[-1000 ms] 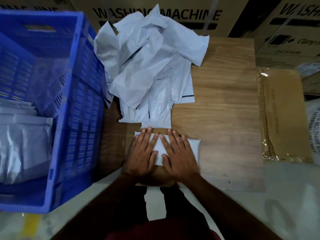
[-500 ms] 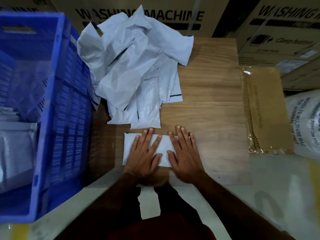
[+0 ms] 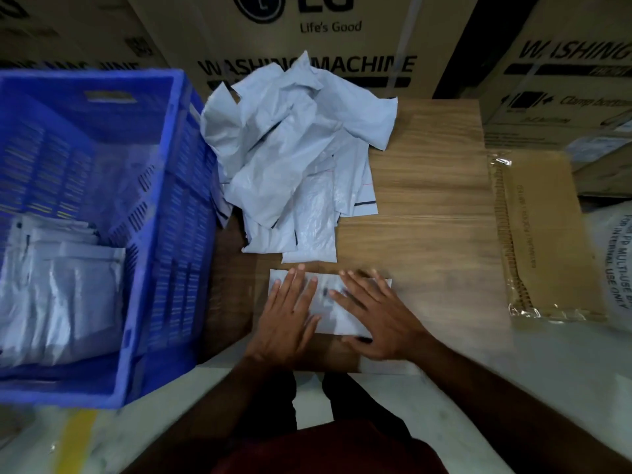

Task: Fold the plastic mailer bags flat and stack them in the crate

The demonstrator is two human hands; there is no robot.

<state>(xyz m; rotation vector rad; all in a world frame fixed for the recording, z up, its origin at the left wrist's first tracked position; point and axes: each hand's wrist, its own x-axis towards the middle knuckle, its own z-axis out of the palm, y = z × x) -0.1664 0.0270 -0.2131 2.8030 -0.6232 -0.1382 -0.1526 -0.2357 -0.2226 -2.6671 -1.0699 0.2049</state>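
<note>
Head view, looking down on a wood-grain board (image 3: 427, 213) laid on the floor. Seen at the near edge: a folded mailer bag (image 3: 328, 302), white and flat, pinned under two hands. Left hand (image 3: 289, 319) spread palm-down over the bag's left half, fingers straight and slightly fanned, gripping nothing. Right hand (image 3: 374, 316) likewise flat and open-fingered across the right half, somewhat blurred, thumb lying along the bag's near edge. Just beyond the fingertips, touching or nearly touching the folded bag: a loose pile of unfolded mailer bags (image 3: 294, 159), crumpled at the far end, flatter toward the near end, a black stripe showing on one at the right. To the left, hard against the pile: a blue plastic crate (image 3: 164, 254) with slotted walls and a handle cut-out, holding a stack of folded bags (image 3: 61, 289) against its near-left side. To the right of the board, well apart from the hands: a plastic-wrapped bundle of flat brown cardboard (image 3: 543, 234), and beside it a white sack (image 3: 615, 265) printed with dark lettering, only partly in view. Behind everything: large cardboard cartons (image 3: 307, 39) marked "LG", "Life's Good" and "WASHING MACHINE". Bottom of view: both forearms and a dark red garment (image 3: 325, 449).
</note>
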